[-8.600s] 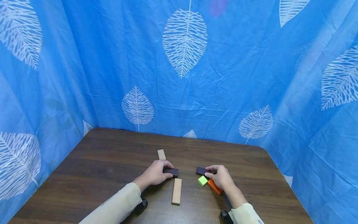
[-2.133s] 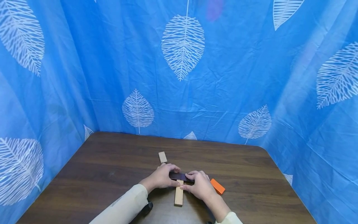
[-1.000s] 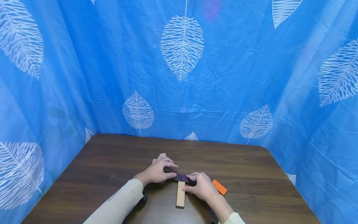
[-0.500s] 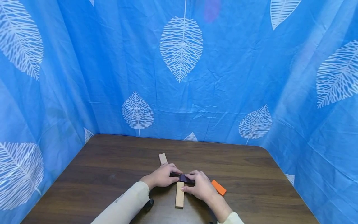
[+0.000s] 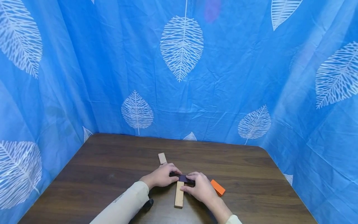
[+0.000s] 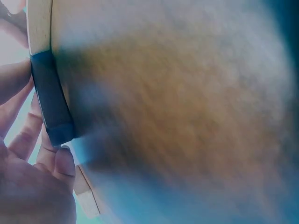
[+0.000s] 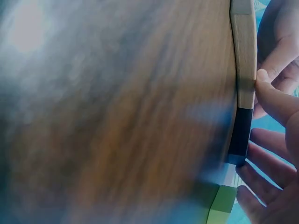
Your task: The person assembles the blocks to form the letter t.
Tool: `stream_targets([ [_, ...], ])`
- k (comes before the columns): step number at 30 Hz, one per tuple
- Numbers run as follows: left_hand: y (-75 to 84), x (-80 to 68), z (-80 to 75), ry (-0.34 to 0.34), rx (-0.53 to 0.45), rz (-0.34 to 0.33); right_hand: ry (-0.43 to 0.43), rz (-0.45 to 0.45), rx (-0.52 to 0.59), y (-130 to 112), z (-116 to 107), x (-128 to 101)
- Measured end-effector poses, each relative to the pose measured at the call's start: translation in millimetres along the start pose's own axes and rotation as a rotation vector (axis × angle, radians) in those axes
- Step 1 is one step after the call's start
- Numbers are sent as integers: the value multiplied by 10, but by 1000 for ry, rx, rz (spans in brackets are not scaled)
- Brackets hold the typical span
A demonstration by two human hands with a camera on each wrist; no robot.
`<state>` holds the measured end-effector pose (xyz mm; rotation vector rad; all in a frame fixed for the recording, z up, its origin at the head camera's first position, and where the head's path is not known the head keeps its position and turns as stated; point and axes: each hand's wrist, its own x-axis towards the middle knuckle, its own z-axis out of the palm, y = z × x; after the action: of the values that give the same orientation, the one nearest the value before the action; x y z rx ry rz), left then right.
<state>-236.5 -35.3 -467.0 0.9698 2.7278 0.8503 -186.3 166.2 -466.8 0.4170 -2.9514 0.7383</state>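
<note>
Two dark purple blocks (image 5: 183,178) lie end to end across the far end of a long wooden block (image 5: 179,194) on the brown table (image 5: 112,174). My left hand (image 5: 163,176) grips the left dark block (image 6: 51,98), fingers curled over it. My right hand (image 5: 199,186) pinches the right dark block (image 7: 240,130), thumb at its near side. In the right wrist view a green block (image 7: 223,200) sits by my right fingers (image 7: 261,179); the head view hides it under that hand. The wooden block (image 7: 243,56) meets the dark one.
A small wooden block (image 5: 162,158) lies just beyond my left hand. An orange block (image 5: 217,187) lies to the right of my right hand. Blue leaf-print curtain (image 5: 181,77) walls the table at the back and on both sides.
My hands, once apart with a dark block each, have met at the wooden block's far end. Over the last second my left fingers closed back onto their block; little else moved.
</note>
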Motion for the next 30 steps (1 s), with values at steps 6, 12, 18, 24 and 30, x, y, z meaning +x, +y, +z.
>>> stream_targets([
  [6, 7, 20, -7, -12, -5, -6, 5, 38, 1, -25, -4, -12],
  [12, -67, 48, -61, 50, -85, -63, 3, 46, -5, -34, 1, -1],
  [18, -297, 62, -237, 326, -152, -288, -3, 48, 0, -45, 5, 8],
  [24, -526, 16, -344, 288, -236, -390, -17, 73, 17, -36, 15, 3],
  [30, -598, 27, -330, 235, -262, -431, -21, 91, 27, -36, 11, -3],
])
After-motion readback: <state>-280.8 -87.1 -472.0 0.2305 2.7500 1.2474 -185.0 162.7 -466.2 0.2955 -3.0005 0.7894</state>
